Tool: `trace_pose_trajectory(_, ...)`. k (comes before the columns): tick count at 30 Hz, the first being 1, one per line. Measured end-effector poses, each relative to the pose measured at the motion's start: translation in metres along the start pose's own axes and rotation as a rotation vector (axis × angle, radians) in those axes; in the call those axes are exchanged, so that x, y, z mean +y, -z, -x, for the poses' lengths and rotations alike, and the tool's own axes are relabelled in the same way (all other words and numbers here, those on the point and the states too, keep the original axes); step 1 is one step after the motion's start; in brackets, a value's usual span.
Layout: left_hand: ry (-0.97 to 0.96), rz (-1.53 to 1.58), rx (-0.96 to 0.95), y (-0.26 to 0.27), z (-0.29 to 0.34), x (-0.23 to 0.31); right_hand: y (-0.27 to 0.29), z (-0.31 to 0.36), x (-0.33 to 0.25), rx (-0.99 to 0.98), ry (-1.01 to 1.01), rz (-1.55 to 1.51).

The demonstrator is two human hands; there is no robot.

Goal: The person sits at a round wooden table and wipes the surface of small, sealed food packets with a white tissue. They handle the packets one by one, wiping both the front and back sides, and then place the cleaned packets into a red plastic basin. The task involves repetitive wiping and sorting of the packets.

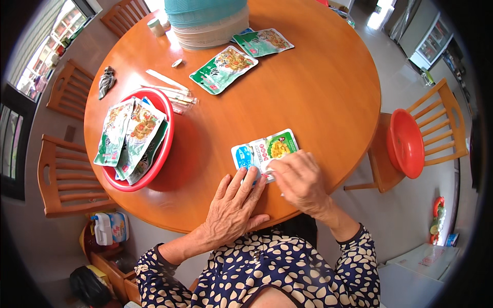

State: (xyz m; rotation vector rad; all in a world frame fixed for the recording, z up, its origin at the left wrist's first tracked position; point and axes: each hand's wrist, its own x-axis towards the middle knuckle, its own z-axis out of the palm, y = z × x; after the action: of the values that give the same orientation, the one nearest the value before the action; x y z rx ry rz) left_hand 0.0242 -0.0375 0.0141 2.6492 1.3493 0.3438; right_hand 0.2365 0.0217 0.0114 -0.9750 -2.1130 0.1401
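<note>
A flat food pouch (259, 152) lies on the table in front of me, blue at its left end, white in the middle, green with a picture of yellow food at its right. My left hand (232, 209) rests flat, its fingertips spread over the pouch's lower left edge. Over the lower right part arches my right hand (300, 180), fingers bent and drawn together. Something small and white shows at those fingertips, too little of it to name. The hands cover the pouch's near edge.
A red basin (171, 138) heaped with green-and-white pouches (139, 131) stands at left. Beyond it lie thin wrapped sticks (174, 92) and a crumpled dark cloth (107, 82). More pouches (224, 69) lie near a blue-and-cream stacked container (208, 25). Another red basin (405, 143) sits on the right chair.
</note>
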Motion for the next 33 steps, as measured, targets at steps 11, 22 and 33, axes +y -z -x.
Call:
trace_pose_trajectory(11,-0.015,0.035,-0.021,0.002,0.001,-0.004,-0.012,-0.030,0.043,-0.087,0.002,0.357)
trace_pose_trajectory(22,-0.002,0.049,0.017,-0.002,0.003,-0.004,-0.019,-0.019,0.015,-0.049,0.234,0.031)
trace_pose_trajectory(33,0.004,0.060,-0.019,0.005,0.001,-0.003,-0.012,-0.022,0.033,-0.059,-0.058,0.247)
